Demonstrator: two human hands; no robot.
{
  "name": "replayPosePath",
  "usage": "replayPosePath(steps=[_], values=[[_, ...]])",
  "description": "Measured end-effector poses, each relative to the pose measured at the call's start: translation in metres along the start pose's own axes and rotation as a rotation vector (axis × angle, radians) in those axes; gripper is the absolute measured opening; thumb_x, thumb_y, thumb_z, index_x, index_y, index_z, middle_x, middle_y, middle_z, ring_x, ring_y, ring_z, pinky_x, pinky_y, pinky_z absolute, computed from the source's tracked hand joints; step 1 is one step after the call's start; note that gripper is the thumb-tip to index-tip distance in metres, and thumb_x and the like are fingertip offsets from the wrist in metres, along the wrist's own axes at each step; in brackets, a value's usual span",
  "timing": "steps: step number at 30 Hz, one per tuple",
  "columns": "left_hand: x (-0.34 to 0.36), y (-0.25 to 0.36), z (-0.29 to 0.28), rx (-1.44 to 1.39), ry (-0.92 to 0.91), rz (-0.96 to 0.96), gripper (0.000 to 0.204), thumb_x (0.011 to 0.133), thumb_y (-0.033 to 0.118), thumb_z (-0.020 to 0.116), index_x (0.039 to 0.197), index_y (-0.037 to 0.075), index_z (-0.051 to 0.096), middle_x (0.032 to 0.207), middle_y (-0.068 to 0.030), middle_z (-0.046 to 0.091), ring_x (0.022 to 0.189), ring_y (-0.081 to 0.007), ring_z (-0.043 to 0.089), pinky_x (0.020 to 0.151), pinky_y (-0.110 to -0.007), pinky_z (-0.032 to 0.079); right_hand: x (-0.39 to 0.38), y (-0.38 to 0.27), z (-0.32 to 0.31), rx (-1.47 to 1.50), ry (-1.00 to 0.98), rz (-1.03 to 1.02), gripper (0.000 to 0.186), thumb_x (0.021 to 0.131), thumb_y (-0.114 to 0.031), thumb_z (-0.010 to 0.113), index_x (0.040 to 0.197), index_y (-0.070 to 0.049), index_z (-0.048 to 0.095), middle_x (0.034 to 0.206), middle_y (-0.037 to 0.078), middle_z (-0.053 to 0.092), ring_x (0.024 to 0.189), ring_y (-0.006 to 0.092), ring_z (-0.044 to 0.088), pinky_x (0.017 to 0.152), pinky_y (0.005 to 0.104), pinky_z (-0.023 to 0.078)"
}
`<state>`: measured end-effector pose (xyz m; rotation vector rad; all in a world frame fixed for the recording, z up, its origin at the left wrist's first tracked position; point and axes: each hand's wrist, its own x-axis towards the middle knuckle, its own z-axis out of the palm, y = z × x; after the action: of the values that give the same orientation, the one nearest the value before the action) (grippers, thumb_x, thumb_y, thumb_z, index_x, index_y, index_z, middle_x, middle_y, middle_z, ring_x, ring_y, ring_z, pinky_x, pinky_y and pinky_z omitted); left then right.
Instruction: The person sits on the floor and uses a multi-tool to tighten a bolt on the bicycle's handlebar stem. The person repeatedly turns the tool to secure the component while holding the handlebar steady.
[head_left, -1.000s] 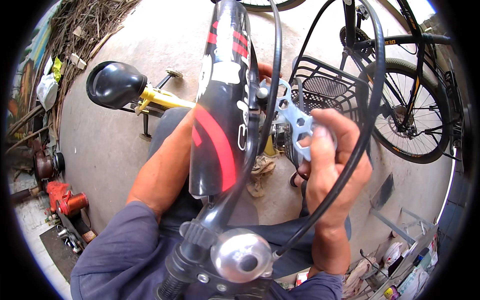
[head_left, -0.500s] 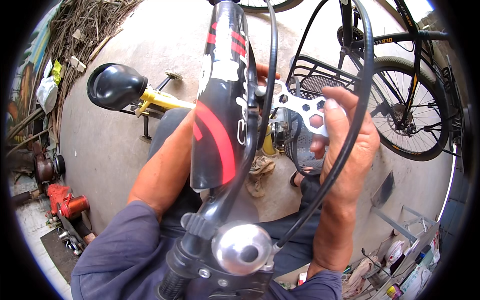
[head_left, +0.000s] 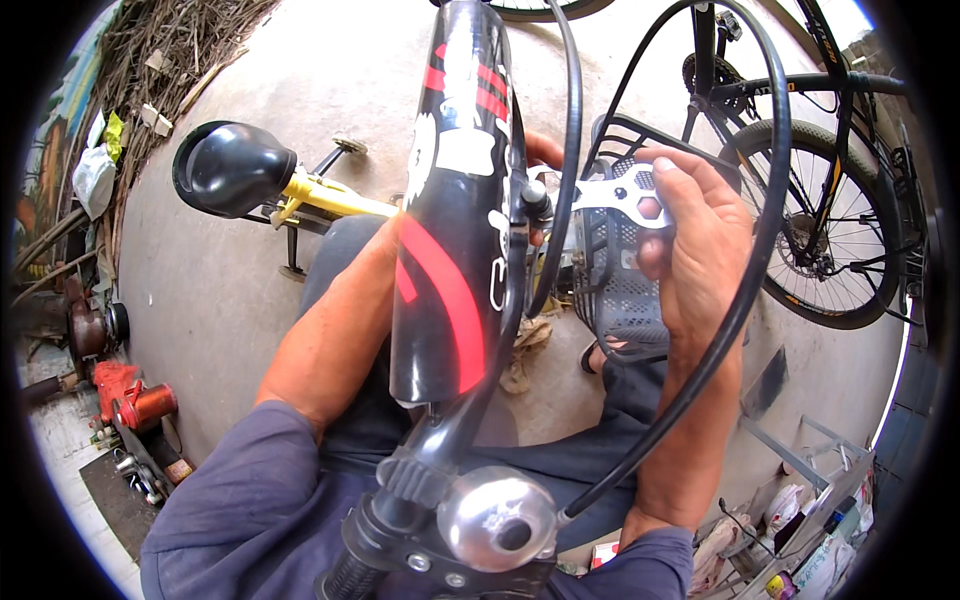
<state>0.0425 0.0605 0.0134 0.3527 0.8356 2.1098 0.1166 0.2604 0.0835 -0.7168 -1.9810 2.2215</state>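
In front of me is a black handlebar pad [head_left: 450, 250] with red and white markings, wrapped round a bicycle's bar. My right hand [head_left: 700, 235] pinches a flat silver multi-hole bicycle wrench [head_left: 625, 195] between thumb and fingers. The wrench's far end reaches a bolt [head_left: 537, 198] beside the pad, partly behind a black cable. My left hand [head_left: 545, 150] reaches behind the pad; only some fingers show on its right side, near the bolt, and whatever they touch is hidden. A silver bell [head_left: 497, 518] and a brake lever mount sit close to me.
A black cable [head_left: 782, 150] loops round my right hand. Beyond stand a black basket [head_left: 625, 290] and another bicycle [head_left: 815, 220]. To the left are a black saddle [head_left: 235, 170] on a yellow frame and a red tool [head_left: 118, 390]. A cloth [head_left: 525, 360] lies on the floor.
The wrench has turned to lie more level, its held end rising slightly. The bar and pad have shifted a little to the right in view.
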Motion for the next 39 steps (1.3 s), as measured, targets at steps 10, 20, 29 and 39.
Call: replayPosePath(steps=[10, 20, 29, 39], values=[[0.008, -0.017, -0.020, -0.007, 0.020, 0.047, 0.057, 0.091, 0.035, 0.071, 0.129, -0.004, 0.053, 0.106, -0.0117, 0.064, 0.081, -0.0152, 0.070, 0.070, -0.028, 0.063, -0.017, -0.010, 0.005, -0.056, 0.005, -0.126, 0.019, 0.098, -0.019, 0.060, 0.106, -0.004, 0.069, 0.072, 0.001, 0.063, 0.049, 0.0026, 0.051, 0.043, 0.0159, 0.037], [-0.006, -0.007, 0.003, -0.096, 0.056, 0.051, 0.051, 0.092, 0.030, 0.068, 0.126, -0.004, 0.052, 0.103, -0.0168, 0.066, 0.080, -0.0219, 0.072, 0.067, -0.033, 0.064, -0.005, 0.001, 0.003, -0.087, -0.014, -0.053, 0.021, 0.098, -0.019, 0.061, 0.108, -0.003, 0.067, 0.075, 0.002, 0.061, 0.049, 0.0045, 0.055, 0.042, 0.0170, 0.040], [0.003, -0.014, -0.013, 0.097, 0.108, 0.000, 0.045, 0.091, 0.026, 0.070, 0.124, 0.000, 0.055, 0.105, -0.0120, 0.066, 0.086, -0.0170, 0.070, 0.070, -0.029, 0.062, 0.004, -0.009, 0.019, -0.082, 0.004, -0.200, 0.029, 0.098, -0.021, 0.059, 0.108, 0.006, 0.065, 0.075, 0.005, 0.061, 0.050, 0.0068, 0.058, 0.041, 0.0194, 0.043], [-0.009, 0.001, 0.011, 0.080, 0.145, 0.008, 0.051, 0.092, 0.032, 0.068, 0.126, -0.005, 0.056, 0.106, -0.0129, 0.066, 0.088, -0.0177, 0.070, 0.072, -0.029, 0.062, 0.016, -0.007, 0.017, -0.143, -0.052, -0.114, 0.026, 0.098, -0.017, 0.052, 0.105, 0.004, 0.066, 0.074, 0.005, 0.059, 0.047, 0.0083, 0.057, 0.041, 0.0208, 0.043]])
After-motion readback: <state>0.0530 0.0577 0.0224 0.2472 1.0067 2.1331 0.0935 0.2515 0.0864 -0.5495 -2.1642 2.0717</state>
